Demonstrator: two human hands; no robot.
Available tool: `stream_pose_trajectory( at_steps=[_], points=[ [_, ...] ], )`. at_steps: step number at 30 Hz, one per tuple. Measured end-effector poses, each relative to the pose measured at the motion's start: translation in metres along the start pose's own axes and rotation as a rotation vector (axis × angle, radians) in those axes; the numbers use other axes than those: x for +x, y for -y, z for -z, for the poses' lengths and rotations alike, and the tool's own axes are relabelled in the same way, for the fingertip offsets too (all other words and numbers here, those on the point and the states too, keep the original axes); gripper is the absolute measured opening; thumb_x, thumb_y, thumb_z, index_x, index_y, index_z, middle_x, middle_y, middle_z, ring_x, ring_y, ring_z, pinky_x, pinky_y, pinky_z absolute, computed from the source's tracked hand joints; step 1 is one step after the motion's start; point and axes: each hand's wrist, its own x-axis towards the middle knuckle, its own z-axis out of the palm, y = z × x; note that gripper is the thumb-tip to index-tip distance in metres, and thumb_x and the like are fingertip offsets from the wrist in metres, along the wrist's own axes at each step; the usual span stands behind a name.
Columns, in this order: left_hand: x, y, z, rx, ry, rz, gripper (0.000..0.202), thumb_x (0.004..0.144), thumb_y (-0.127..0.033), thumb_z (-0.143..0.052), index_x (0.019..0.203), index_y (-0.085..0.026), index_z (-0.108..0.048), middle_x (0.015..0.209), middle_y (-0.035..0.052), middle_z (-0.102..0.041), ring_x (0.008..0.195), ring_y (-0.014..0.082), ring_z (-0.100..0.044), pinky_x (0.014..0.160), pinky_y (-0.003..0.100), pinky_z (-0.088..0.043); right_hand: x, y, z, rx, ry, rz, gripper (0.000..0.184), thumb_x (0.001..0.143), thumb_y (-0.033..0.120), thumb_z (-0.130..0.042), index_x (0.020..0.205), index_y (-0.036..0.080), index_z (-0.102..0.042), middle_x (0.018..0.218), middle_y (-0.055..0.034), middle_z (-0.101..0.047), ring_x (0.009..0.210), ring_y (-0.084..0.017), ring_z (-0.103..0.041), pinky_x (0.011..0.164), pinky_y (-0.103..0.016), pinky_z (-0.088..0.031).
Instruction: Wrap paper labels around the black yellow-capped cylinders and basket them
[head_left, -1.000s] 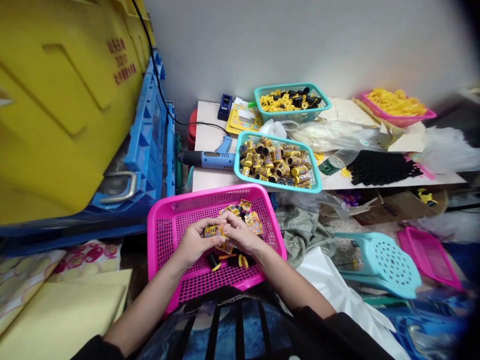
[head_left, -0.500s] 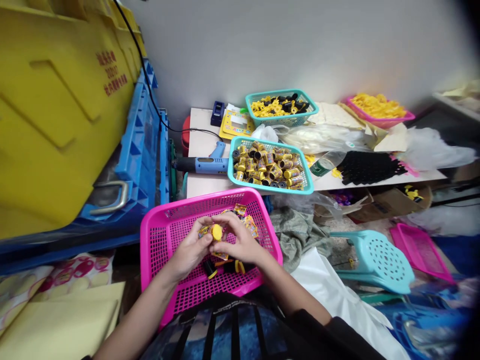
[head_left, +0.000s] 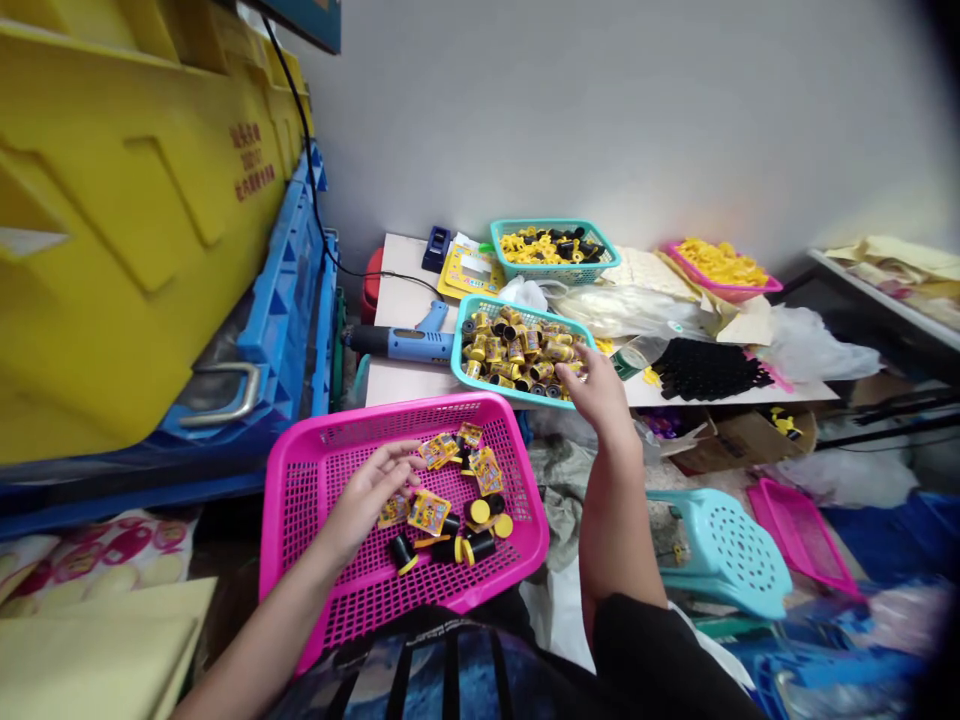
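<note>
My left hand (head_left: 375, 490) hovers over the pink basket (head_left: 274, 500), fingers loosely bent and apart, with nothing visible in it. Below and beside it lie printed yellow labels (head_left: 430, 513) and several black cylinders with yellow caps (head_left: 403, 553). My right hand (head_left: 598, 388) reaches to the near right rim of the front turquoise basket (head_left: 455, 350). Its thumb and forefinger are spread, and no held piece shows. That basket is heaped with small cylinders wrapped in yellow printed labels (head_left: 516, 350).
A blue heat gun (head_left: 420, 342) lies left of the turquoise basket, its cord running up the left side. Behind stand another turquoise basket (head_left: 555, 270) and a pink basket of yellow parts (head_left: 720, 265). Blue crates (head_left: 289, 300) flank the left; a turquoise stool (head_left: 742, 550) stands right.
The capped, labelled cylinder both hands held over the pink basket has left them. My right hand has moved forward and right to the turquoise basket; my left hand has opened over the pink one.
</note>
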Motion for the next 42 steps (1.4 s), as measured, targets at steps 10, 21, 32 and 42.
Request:
stream_pose_trajectory(
  at_steps=[10, 21, 32, 42],
  points=[
    [0.008, -0.002, 0.007, -0.106, -0.195, -0.004, 0.019, 0.077, -0.027, -0.065, 0.094, -0.018, -0.068, 0.081, 0.0014, -0.069, 0.071, 0.0121, -0.060, 0.065, 0.024, -0.046, -0.118, 0.012, -0.052, -0.137, 0.854, 0.404, 0.009, 0.084, 0.025, -0.065, 0.085, 0.017, -0.070, 0.091, -0.0087, -0.070, 0.092, -0.023, -0.060, 0.084, -0.038, -0.039],
    [0.008, 0.003, 0.004, -0.087, -0.193, -0.018, 0.018, 0.077, -0.029, -0.066, 0.091, -0.017, -0.068, 0.080, 0.0012, -0.068, 0.072, 0.0123, -0.060, 0.065, 0.023, -0.045, -0.145, 0.048, -0.107, -0.215, 0.871, 0.390, 0.020, 0.086, 0.036, -0.064, 0.084, 0.017, -0.068, 0.086, -0.0069, -0.070, 0.086, -0.021, -0.061, 0.076, -0.031, -0.036],
    [0.006, 0.008, 0.013, 0.046, -0.197, -0.052, 0.015, 0.081, -0.026, -0.059, 0.092, -0.018, -0.066, 0.081, 0.0018, -0.068, 0.072, 0.0129, -0.060, 0.066, 0.025, -0.048, -0.144, 0.051, -0.111, -0.187, 0.899, 0.401, 0.017, 0.088, 0.027, -0.060, 0.078, 0.018, -0.070, 0.082, -0.0062, -0.070, 0.082, -0.018, -0.060, 0.074, -0.028, -0.038],
    [0.009, 0.023, 0.013, 0.401, -0.104, -0.099, 0.028, 0.071, -0.025, -0.072, 0.098, -0.021, -0.067, 0.104, 0.0063, -0.070, 0.101, 0.0229, -0.064, 0.087, 0.039, -0.050, -0.134, 0.055, -0.102, 0.133, 0.692, 0.305, 0.019, 0.088, 0.029, -0.059, 0.073, 0.019, -0.066, 0.075, -0.0035, -0.069, 0.076, -0.017, -0.060, 0.074, -0.029, -0.042]
  ],
)
